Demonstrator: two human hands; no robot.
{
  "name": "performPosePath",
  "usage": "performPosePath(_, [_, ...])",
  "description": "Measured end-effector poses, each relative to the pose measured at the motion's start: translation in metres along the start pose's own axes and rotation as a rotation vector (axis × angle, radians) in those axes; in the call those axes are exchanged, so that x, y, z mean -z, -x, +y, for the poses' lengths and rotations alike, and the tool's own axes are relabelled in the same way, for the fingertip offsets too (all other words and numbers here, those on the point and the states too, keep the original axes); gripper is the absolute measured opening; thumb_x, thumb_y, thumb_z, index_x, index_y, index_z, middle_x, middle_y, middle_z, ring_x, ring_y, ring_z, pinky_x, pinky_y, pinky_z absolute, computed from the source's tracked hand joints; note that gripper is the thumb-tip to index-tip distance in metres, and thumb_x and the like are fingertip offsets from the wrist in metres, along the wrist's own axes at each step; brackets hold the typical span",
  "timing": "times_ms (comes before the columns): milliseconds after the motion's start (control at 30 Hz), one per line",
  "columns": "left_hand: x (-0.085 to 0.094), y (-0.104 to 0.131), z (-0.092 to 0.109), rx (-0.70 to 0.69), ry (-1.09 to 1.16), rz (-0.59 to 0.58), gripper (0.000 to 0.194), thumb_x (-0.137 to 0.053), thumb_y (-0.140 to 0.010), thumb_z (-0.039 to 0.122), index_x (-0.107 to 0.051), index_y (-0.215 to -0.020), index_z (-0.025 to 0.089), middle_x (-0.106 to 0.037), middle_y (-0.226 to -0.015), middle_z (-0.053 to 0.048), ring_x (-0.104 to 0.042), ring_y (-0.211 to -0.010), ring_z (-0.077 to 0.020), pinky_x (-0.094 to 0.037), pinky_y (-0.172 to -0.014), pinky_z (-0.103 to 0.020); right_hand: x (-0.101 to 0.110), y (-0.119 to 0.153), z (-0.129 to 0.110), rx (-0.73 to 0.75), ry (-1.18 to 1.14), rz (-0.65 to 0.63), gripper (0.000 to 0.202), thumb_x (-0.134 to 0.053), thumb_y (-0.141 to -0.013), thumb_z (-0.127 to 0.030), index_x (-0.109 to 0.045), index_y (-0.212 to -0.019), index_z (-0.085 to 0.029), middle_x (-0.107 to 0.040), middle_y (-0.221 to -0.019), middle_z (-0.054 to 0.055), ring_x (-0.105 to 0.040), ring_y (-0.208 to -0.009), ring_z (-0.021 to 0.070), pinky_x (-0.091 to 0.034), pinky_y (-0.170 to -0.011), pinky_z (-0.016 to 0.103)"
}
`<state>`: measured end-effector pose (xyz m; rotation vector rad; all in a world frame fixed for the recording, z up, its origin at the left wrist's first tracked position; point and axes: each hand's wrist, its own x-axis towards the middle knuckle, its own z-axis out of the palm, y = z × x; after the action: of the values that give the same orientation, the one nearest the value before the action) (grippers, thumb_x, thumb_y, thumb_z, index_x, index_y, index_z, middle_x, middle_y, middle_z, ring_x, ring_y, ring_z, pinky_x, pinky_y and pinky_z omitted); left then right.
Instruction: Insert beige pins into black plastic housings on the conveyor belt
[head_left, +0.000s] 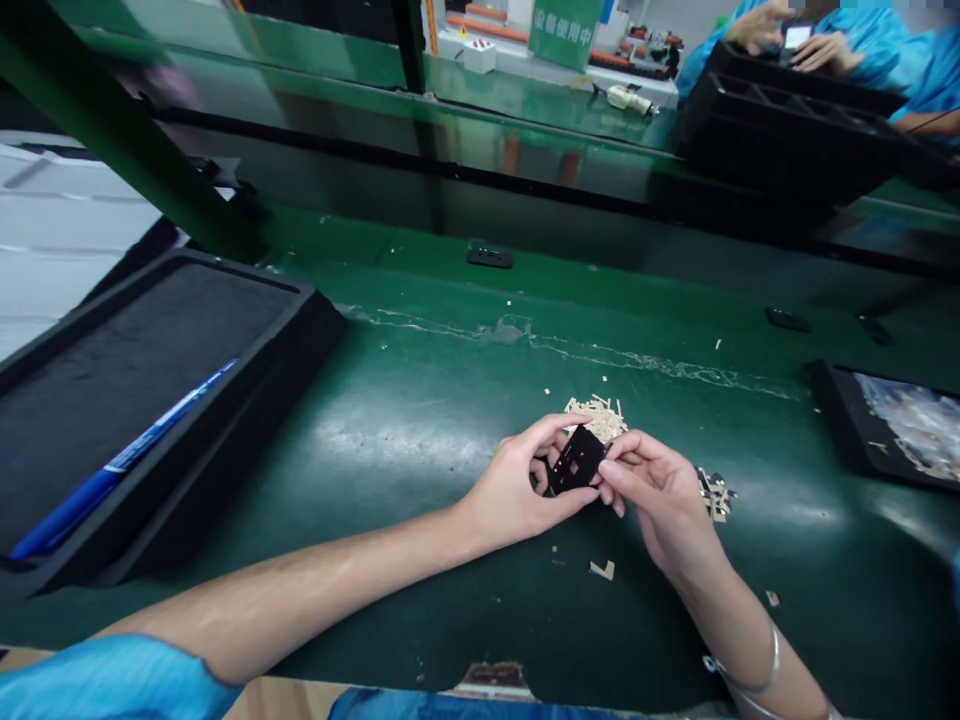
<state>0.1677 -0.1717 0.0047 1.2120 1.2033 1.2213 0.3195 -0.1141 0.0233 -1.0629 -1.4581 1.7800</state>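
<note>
A small flat black plastic part [579, 460] with a few cut-outs is held tilted above the green bench. My left hand [517, 485] grips it by its edges, with the thumb below and the index finger along the top. At the part's right edge, my right hand [660, 490] pinches thumb and index finger together; whether something tiny sits between them is hidden. Just behind the part lies a heap of small cream-coloured strips [598, 414]. Beside my right wrist is a smaller pile of black and cream bits [717, 494].
At left, a black tray [150, 330] holds a blue pen [124, 460]. A black tray [847, 420] with a plastic bag [919, 415] stands at right. Another black part [490, 257] lies farther back. Across the bench, a co-worker's hands [821, 50] work above black bins [787, 130].
</note>
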Motion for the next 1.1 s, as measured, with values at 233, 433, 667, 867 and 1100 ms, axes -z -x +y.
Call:
performPosePath(233, [0.0002, 0.001, 0.0005, -0.071, -0.079, 0.064, 0.053, -0.065, -0.073, 0.023, -0.047, -0.122, 0.022, -0.056, -0.094, -0.004, -0.05, -0.068, -0.0114, -0.041, -0.051, -0.019, 0.0009, -0.0002, 0.0019, 0.006, 0.019, 0.015, 0.015, -0.074, -0.067, -0.026, -0.062, -0.071, -0.018, -0.056, -0.058, -0.002, -0.05, -0.049, 0.0087, -0.037, -0.041, 0.018])
performPosePath(433, [-0.0003, 0.0014, 0.0008, -0.123, -0.155, 0.105, 0.05, -0.064, -0.074, 0.022, -0.047, -0.121, 0.019, -0.058, -0.106, -0.007, -0.054, -0.079, -0.0147, -0.042, -0.058, -0.022, 0.0008, -0.0016, 0.0034, 0.018, 0.021, 0.028, 0.015, -0.073, -0.068, -0.026, -0.062, -0.069, -0.018, -0.056, -0.057, -0.002, -0.05, -0.049, 0.009, -0.037, -0.041, 0.019])
performPosePath(667, [-0.0005, 0.0028, 0.0002, -0.151, -0.174, 0.132, 0.047, -0.062, -0.075, 0.021, -0.049, -0.12, 0.021, -0.058, -0.11, -0.007, -0.056, -0.088, -0.0183, -0.046, -0.064, -0.025, 0.0001, -0.0017, 0.0045, 0.036, 0.044, 0.04, 0.016, -0.075, -0.066, -0.026, -0.061, -0.07, -0.018, -0.055, -0.058, -0.002, -0.05, -0.05, 0.01, -0.038, -0.041, 0.02])
performPosePath(867, [-0.0006, 0.003, -0.0002, -0.197, -0.216, 0.147, 0.043, -0.061, -0.075, 0.016, -0.049, -0.117, 0.02, -0.058, -0.108, -0.006, -0.056, -0.088, -0.0175, -0.046, -0.066, -0.025, 0.0003, -0.0014, 0.0046, 0.024, -0.013, 0.02, 0.016, -0.075, -0.065, -0.024, -0.06, -0.068, -0.019, -0.056, -0.062, -0.002, -0.051, -0.05, 0.0091, -0.037, -0.041, 0.019])
performPosePath(1100, [0.0006, 0.0046, -0.0013, -0.291, -0.303, 0.143, 0.04, -0.057, -0.078, 0.013, -0.047, -0.116, 0.021, -0.058, -0.102, -0.006, -0.054, -0.086, -0.0174, -0.046, -0.071, -0.028, -0.0003, -0.0017, 0.0004, 0.003, -0.067, -0.036, 0.015, -0.078, -0.061, -0.022, -0.063, -0.063, -0.018, -0.057, -0.067, -0.001, -0.052, -0.05, 0.0083, -0.038, -0.04, 0.019])
